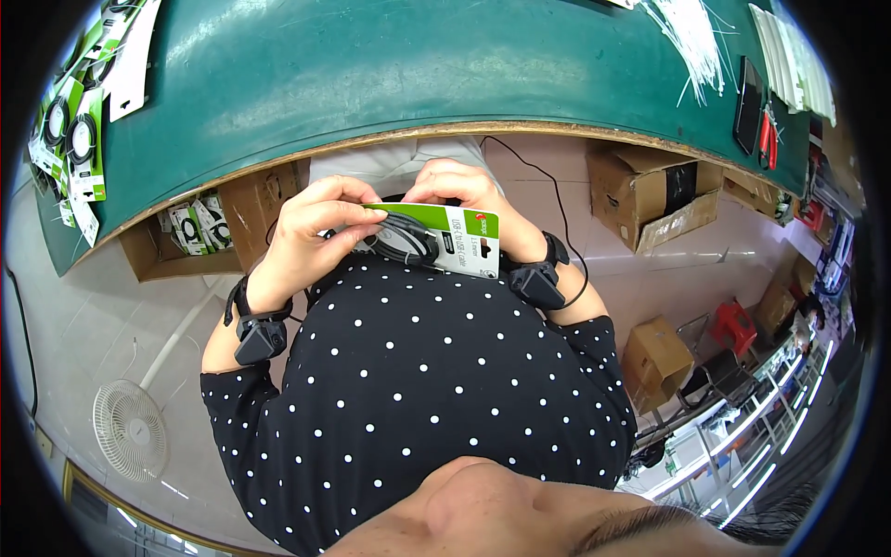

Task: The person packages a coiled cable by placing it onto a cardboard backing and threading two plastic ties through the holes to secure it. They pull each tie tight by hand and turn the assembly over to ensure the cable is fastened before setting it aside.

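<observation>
Between my hands, close to my body, is a green and white backing card (pixel 461 243) with a coiled black cable (pixel 406 239) on its face. My left hand (pixel 320 225) pinches the card's left end, thumb and fingertips closed beside the coil. At the upper edge, my right hand (pixel 457 188) has its fingers curled onto the card from behind, so its fingertips are partly hidden. The card lies tilted, its punched end pointing right. A black device is strapped to each wrist.
Ahead is a green-topped table (pixel 371 74). Carded cables (pixel 82 139) lie at its left, white cable ties (pixel 687 42) and red-handled pliers (pixel 768 137) at its right. Cardboard boxes (pixel 640 190) stand below. A white fan (pixel 130 429) is at lower left.
</observation>
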`<action>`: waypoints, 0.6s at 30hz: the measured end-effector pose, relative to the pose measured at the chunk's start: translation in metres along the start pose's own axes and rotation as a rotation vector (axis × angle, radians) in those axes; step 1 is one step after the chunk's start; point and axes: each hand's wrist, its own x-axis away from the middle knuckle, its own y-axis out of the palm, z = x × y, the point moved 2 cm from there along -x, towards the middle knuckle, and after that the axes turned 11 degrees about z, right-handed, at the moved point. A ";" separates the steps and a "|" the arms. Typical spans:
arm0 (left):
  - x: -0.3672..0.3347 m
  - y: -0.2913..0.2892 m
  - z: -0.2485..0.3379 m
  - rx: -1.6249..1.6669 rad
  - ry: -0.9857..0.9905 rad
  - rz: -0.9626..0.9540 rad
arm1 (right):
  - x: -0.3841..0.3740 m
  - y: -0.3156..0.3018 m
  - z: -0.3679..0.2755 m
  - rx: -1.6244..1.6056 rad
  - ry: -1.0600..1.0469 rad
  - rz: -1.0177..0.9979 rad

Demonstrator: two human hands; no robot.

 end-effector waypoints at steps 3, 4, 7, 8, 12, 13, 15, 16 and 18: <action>-0.002 0.000 -0.002 -0.002 -0.012 -0.003 | -0.003 -0.001 0.009 0.039 -0.135 -0.003; -0.003 0.000 -0.003 0.002 -0.012 0.001 | -0.003 -0.001 0.012 0.025 -0.137 -0.012; -0.004 0.001 -0.007 0.010 -0.013 0.014 | -0.002 -0.002 0.020 -0.003 -0.142 -0.033; -0.004 0.002 -0.008 0.010 -0.025 0.012 | 0.000 -0.002 0.022 -0.029 -0.109 -0.030; -0.005 0.003 -0.010 0.012 -0.049 0.002 | 0.005 -0.006 0.022 -0.081 -0.022 -0.031; -0.005 0.003 -0.010 0.012 -0.049 -0.008 | 0.006 -0.007 0.021 -0.083 -0.002 -0.034; -0.006 0.003 -0.010 0.012 -0.049 -0.018 | 0.008 -0.007 0.020 -0.084 0.018 -0.038; -0.006 0.002 -0.010 0.025 -0.061 -0.036 | 0.010 -0.007 0.021 -0.097 0.018 -0.033; -0.007 0.000 -0.009 0.047 -0.086 -0.071 | 0.010 -0.006 0.021 -0.124 0.014 -0.024</action>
